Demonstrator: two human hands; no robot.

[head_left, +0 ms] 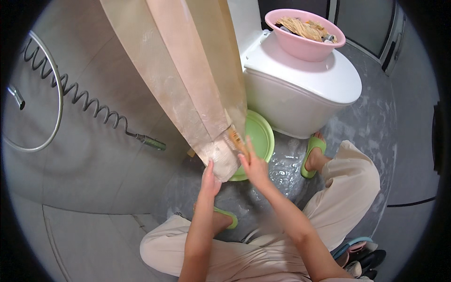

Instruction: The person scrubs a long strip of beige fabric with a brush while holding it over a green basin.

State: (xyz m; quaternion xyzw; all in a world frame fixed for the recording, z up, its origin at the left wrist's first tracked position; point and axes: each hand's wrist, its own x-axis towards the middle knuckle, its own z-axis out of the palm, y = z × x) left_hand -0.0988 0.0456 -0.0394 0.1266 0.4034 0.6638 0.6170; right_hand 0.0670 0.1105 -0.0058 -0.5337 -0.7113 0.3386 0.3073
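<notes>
A long wet cloth (192, 70) in beige and pale pink panels hangs down from the upper edge, with whitish suds near its lower end. My left hand (211, 180) is closed on that lower end from the left, though part of the fingers is hidden behind the fabric. In my right hand (255, 168) is a wooden-handled scrubbing brush (237, 141), its bristles against the right side of the cloth. Beneath the cloth stands a light green basin (266, 134), partly covered by it.
A pink basin (305, 49) heaped with clothes rests on the closed lid of a white toilet (300, 103). The grey floor (286, 162) is wet and sudsy. At left hang a coiled hose (96, 107) and a metal ring (60, 89). Shoes (371, 259) lie at lower right.
</notes>
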